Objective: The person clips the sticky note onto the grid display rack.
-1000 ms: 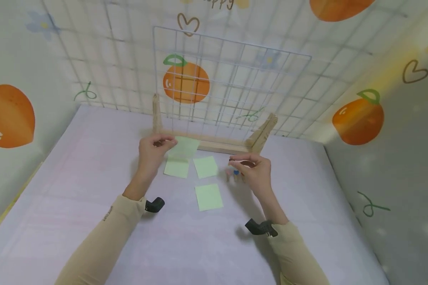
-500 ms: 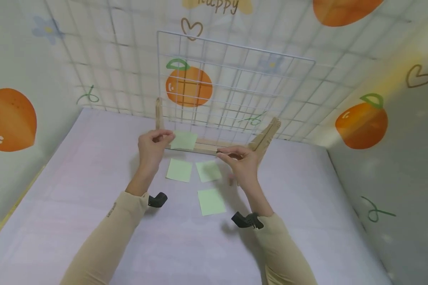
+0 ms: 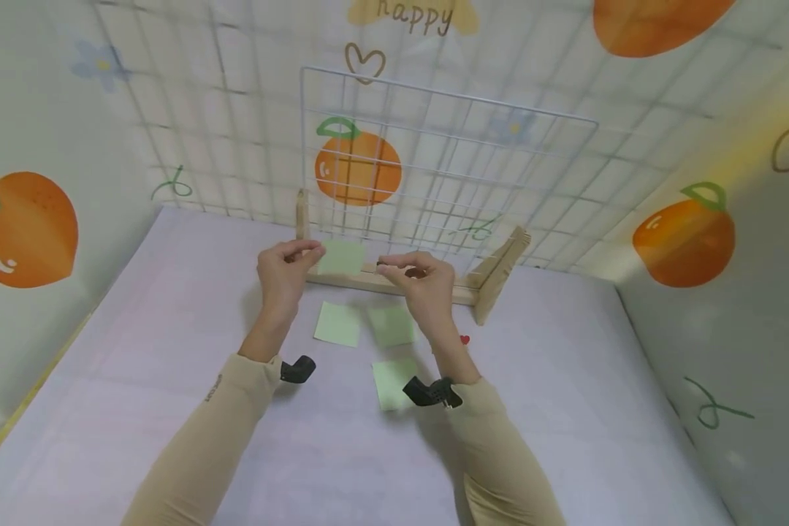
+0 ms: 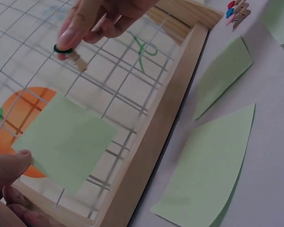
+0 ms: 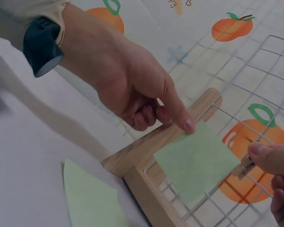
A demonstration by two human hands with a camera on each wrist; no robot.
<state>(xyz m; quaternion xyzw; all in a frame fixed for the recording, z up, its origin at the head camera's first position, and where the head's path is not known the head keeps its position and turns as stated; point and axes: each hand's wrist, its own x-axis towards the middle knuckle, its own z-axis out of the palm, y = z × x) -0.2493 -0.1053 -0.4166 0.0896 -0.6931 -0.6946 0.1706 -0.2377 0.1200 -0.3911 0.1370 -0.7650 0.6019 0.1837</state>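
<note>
Evidently, left fingers [image 5: 180, 115] pinch a green note [image 4: 66, 142] (right fingers [image 4: 76, 30], a wooden clothespin [image 4: 79, 62]).

This looks like a small booth or craft nook, but whether in a home or a studio cannot be told. Pale walls [image 3: 730, 329] close in on a desk [image 3: 342, 467] with a pale cover. They bear a cheerful print of oranges [image 3: 28, 228], a blue flower [image 3: 101, 66] and "happy" [image 3: 417, 18]. Paper notes [image 3: 337, 324] and a wire rack [image 3: 447, 93] suggest light craft or office work.
</note>
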